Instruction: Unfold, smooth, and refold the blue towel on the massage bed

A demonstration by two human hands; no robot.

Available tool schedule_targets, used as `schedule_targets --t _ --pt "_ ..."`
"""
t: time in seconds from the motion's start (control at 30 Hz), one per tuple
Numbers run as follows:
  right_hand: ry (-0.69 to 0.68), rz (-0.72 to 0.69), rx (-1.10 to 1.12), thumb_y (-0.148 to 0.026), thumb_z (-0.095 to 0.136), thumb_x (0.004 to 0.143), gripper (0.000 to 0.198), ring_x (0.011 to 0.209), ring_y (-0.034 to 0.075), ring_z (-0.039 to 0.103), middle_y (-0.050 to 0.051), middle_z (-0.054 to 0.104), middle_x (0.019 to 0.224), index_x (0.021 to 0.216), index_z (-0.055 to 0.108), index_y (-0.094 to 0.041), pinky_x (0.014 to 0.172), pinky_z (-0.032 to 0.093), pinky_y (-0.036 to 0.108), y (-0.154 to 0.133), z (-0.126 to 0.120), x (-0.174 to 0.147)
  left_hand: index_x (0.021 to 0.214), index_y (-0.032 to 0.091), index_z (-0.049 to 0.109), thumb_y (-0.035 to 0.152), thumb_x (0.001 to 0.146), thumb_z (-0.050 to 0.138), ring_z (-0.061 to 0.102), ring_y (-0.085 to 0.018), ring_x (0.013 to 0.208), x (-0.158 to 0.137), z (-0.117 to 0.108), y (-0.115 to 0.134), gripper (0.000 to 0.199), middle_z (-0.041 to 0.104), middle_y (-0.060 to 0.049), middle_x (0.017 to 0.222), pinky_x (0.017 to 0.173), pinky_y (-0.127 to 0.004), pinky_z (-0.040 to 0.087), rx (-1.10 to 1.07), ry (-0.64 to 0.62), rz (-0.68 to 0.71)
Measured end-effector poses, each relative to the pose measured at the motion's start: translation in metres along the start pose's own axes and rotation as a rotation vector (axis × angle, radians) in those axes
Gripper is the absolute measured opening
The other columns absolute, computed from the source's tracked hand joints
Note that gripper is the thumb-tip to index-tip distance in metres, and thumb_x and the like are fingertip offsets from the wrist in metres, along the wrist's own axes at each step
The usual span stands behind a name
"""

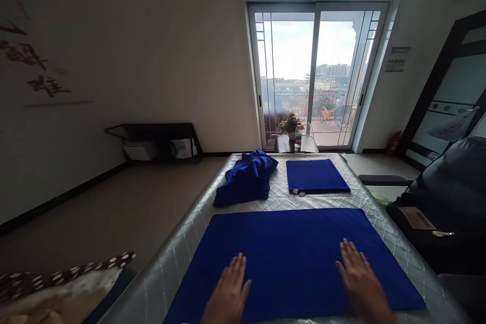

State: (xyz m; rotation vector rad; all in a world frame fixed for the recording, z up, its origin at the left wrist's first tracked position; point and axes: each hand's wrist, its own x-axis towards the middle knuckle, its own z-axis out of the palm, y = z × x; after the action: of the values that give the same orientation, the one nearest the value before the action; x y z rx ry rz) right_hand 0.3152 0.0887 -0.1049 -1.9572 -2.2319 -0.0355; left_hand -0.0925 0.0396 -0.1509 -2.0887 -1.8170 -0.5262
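Observation:
A blue cloth (292,253) lies spread out flat across the near part of a silver quilted mattress (182,243). My left hand (230,288) rests over its left half, palm down, fingers stretched out. Over the right half, my right hand (359,276) is likewise flat with fingers extended and holds nothing. Beyond, a neatly folded blue cloth (317,175) with small white tags along its near edge sits at the far right. To its left is a crumpled heap of blue cloth (248,177).
Behind the mattress stands a small dark table (283,145) with a potted plant (291,124) and a bottle (298,136). A dark office chair (444,197) is close on the right. Polka-dot bedding (64,278) lies at lower left. A low black stand (163,134) is by the wall.

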Motion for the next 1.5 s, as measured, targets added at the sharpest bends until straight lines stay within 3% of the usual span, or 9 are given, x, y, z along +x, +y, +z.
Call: schedule_targets --t 0.17,0.33,0.5,0.77,0.93,1.07,1.23,1.37,1.5 --pt "-0.134 -0.276 0.213 -0.052 0.021 0.105 0.066 0.155 0.025 0.025 0.006 0.027 0.167 0.158 0.035 -0.017 0.128 0.023 0.045 -0.11 -0.009 0.031 0.162 0.026 0.019 0.049 0.107 0.035 0.039 -0.025 0.15 0.064 -0.002 0.088 0.062 0.035 -0.006 0.165 0.12 -0.045 0.042 -0.194 -0.226 0.25" --pt "-0.173 -0.285 0.245 -0.055 0.019 0.104 0.067 0.157 0.024 0.019 0.004 0.021 0.168 0.161 0.028 -0.02 0.129 0.019 0.045 -0.122 0.014 0.034 0.162 0.028 0.013 0.054 0.106 0.035 0.03 -0.026 0.154 0.063 0.008 0.09 0.066 0.028 -0.004 0.167 0.123 -0.05 0.036 -0.27 -0.311 0.246" --pt "-0.172 -0.131 0.184 -0.059 0.019 0.102 0.071 0.157 0.023 0.018 0.002 0.022 0.169 0.16 0.028 -0.019 0.129 0.018 0.046 -0.074 0.018 0.035 0.161 0.026 0.021 0.061 0.104 0.032 0.031 -0.027 0.153 0.04 0.009 0.036 0.068 0.028 -0.006 0.167 0.122 -0.052 0.036 -0.189 -0.379 0.054" --pt "0.038 0.148 0.06 -0.056 0.016 0.096 0.077 0.154 0.025 0.025 0.008 0.032 0.166 0.16 0.032 -0.016 0.126 0.026 0.047 0.09 0.048 0.025 0.147 0.034 0.056 0.047 0.103 0.028 0.043 -0.029 0.148 -0.028 0.006 -0.11 0.053 0.055 -0.004 0.154 0.114 -0.054 0.045 0.021 -0.199 -0.11" --pt "0.105 0.155 0.026 -0.053 0.016 0.094 0.074 0.15 0.028 0.034 0.01 0.043 0.161 0.155 0.045 -0.024 0.122 0.032 0.052 0.127 0.051 0.021 0.151 0.037 0.05 0.05 0.1 0.032 0.051 -0.029 0.142 -0.033 0.001 -0.126 0.055 0.065 -0.003 0.144 0.111 -0.054 0.047 0.027 -0.197 -0.176" --pt "0.02 0.069 -0.005 -0.044 0.018 0.096 0.071 0.151 0.028 0.033 0.014 0.042 0.161 0.148 0.055 -0.013 0.124 0.03 0.048 0.069 0.021 0.041 0.155 0.018 0.045 0.058 0.102 0.027 0.044 -0.032 0.147 0.018 0.001 -0.08 0.069 0.053 -0.013 0.155 0.115 -0.054 0.042 0.017 -0.285 -0.261" --pt "-0.068 -0.134 0.162 -0.038 0.025 0.1 0.062 0.154 0.022 0.029 0.008 0.039 0.163 0.154 0.046 -0.015 0.127 0.022 0.044 -0.053 -0.017 0.089 0.153 0.018 0.047 0.049 0.107 0.027 0.04 -0.029 0.149 0.115 0.006 0.022 0.059 0.045 -0.013 0.161 0.12 -0.051 0.037 -0.178 -0.369 0.034" --pt "-0.101 -0.217 0.235 -0.035 0.026 0.101 0.06 0.155 0.021 0.025 0.008 0.036 0.165 0.157 0.04 -0.015 0.127 0.021 0.043 -0.118 -0.012 0.119 0.153 0.019 0.048 0.041 0.108 0.031 0.041 -0.028 0.149 0.164 0.024 0.079 0.052 0.049 -0.013 0.158 0.12 -0.052 0.038 -0.236 -0.266 0.133" --pt "-0.128 -0.246 0.242 -0.033 0.021 0.102 0.061 0.156 0.021 0.022 0.009 0.033 0.166 0.158 0.035 -0.012 0.128 0.018 0.043 -0.134 0.009 0.13 0.153 0.017 0.047 0.037 0.108 0.032 0.04 -0.028 0.149 0.171 0.05 0.088 0.051 0.049 -0.014 0.158 0.121 -0.052 0.037 -0.224 -0.227 0.104"
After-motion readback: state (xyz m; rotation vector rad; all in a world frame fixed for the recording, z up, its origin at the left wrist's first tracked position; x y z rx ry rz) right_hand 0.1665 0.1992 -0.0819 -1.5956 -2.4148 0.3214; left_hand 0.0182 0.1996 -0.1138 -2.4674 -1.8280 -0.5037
